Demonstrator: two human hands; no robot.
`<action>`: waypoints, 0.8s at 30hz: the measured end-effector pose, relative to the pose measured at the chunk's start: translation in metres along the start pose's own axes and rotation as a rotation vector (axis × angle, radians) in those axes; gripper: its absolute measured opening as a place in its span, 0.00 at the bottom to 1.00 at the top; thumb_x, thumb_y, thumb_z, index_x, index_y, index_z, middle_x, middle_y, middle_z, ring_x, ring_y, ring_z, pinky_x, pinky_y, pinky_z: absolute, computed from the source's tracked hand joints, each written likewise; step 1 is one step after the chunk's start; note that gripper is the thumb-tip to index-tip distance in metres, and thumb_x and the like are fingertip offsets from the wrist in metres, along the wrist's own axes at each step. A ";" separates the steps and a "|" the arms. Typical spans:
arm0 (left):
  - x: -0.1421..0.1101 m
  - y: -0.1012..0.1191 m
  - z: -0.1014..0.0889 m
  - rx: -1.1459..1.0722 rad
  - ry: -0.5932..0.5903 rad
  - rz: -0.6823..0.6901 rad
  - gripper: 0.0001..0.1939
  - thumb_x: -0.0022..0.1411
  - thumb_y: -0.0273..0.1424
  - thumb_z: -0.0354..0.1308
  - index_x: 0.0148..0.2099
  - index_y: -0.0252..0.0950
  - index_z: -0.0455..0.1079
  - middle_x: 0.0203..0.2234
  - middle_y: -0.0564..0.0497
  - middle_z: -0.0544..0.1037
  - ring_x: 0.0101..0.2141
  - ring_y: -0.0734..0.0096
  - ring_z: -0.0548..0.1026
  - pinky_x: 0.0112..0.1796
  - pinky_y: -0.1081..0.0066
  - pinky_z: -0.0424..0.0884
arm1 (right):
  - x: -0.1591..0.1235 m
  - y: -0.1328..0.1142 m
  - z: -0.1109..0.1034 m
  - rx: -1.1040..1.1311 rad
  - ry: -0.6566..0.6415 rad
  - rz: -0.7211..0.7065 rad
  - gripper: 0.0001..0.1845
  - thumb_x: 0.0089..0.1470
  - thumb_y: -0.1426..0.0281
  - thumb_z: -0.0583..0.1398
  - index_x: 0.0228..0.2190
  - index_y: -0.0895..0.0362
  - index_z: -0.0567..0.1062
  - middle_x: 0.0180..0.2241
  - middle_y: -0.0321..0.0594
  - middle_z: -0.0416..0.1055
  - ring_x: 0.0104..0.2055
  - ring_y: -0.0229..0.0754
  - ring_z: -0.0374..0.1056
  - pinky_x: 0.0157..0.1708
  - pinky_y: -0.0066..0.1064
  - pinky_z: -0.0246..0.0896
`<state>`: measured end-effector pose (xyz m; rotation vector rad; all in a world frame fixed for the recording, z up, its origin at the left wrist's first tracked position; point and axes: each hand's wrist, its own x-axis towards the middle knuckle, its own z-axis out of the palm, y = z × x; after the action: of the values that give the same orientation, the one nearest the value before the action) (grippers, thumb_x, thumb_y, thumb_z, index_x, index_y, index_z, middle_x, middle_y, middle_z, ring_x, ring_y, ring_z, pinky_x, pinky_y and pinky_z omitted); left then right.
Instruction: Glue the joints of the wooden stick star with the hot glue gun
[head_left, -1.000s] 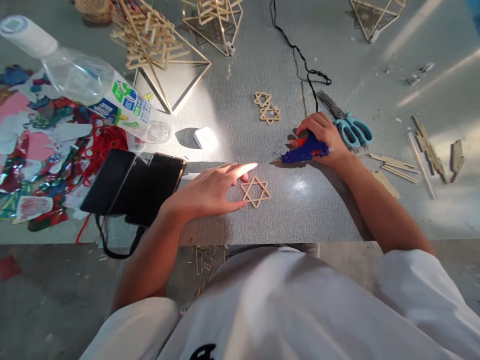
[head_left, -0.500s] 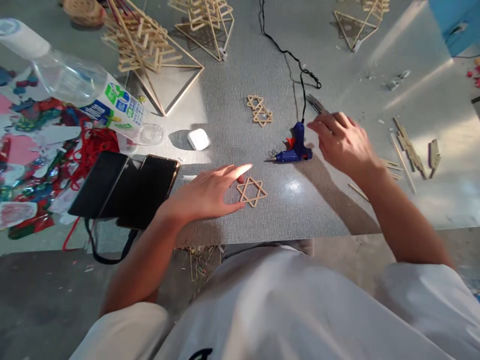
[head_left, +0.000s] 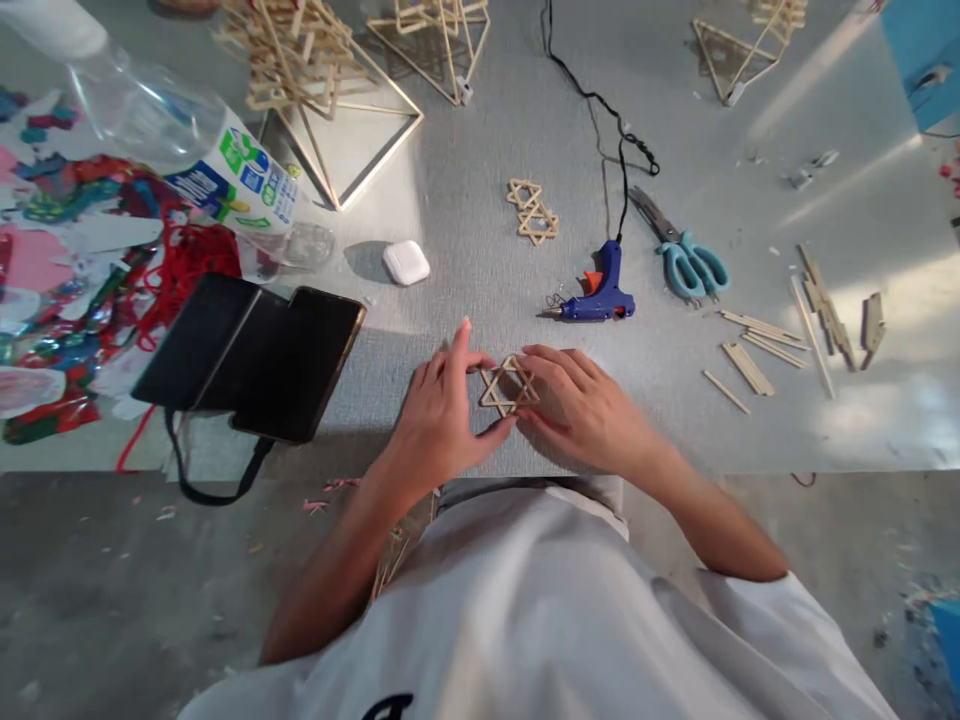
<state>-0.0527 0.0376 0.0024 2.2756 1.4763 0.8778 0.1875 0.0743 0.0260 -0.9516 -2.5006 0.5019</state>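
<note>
A six-pointed star of thin wooden sticks point(head_left: 498, 404) lies near the table's front edge, between my two hands. My left hand point(head_left: 448, 412) is at its left side, thumb at the lower edge and a finger at the upper left, the index finger raised. From the right, my right hand point(head_left: 589, 408) has its fingertips on the star's upper and lower right edges. Beyond the hands rests a blue glue gun point(head_left: 596, 303), nozzle pointing left. Scissors with light-blue handles point(head_left: 684, 265) lie to its right, untouched. Two small joined stick stars point(head_left: 534, 215) lie farther back.
Loose sticks point(head_left: 748, 368) lie at the right. A phone in an open black case point(head_left: 300, 365), a white earbud case point(head_left: 406, 262) and a plastic bottle point(head_left: 247, 180) are at the left. Stick pyramids point(head_left: 375, 160) stand at the back. A black cord point(head_left: 592, 95) runs from the glue gun.
My right hand has left the scissors and come left and nearer to the star. My left hand has shifted slightly right, and both hands now touch the star.
</note>
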 end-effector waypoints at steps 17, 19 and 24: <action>-0.014 -0.007 -0.006 -0.187 -0.044 -0.115 0.68 0.63 0.35 0.76 0.84 0.44 0.26 0.60 0.40 0.78 0.62 0.46 0.76 0.68 0.39 0.64 | 0.004 0.011 0.015 0.263 0.000 0.030 0.32 0.70 0.64 0.64 0.70 0.50 0.63 0.63 0.48 0.77 0.60 0.56 0.72 0.60 0.55 0.72; -0.014 -0.007 -0.006 -0.197 -0.049 -0.128 0.68 0.63 0.36 0.75 0.84 0.45 0.27 0.60 0.41 0.78 0.62 0.47 0.76 0.69 0.38 0.63 | 0.004 0.012 0.016 0.284 0.008 0.028 0.30 0.70 0.64 0.64 0.69 0.51 0.64 0.62 0.48 0.77 0.59 0.55 0.72 0.60 0.55 0.71; -0.013 -0.007 -0.008 -0.213 -0.066 -0.143 0.68 0.63 0.38 0.75 0.84 0.46 0.25 0.59 0.42 0.78 0.63 0.47 0.75 0.68 0.38 0.65 | 0.005 0.014 0.017 0.317 0.003 0.053 0.27 0.72 0.58 0.63 0.66 0.51 0.67 0.62 0.48 0.77 0.60 0.54 0.72 0.61 0.53 0.69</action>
<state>-0.0666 0.0284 -0.0001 2.0006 1.4232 0.8639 0.1833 0.0841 0.0059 -0.8919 -2.3047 0.8808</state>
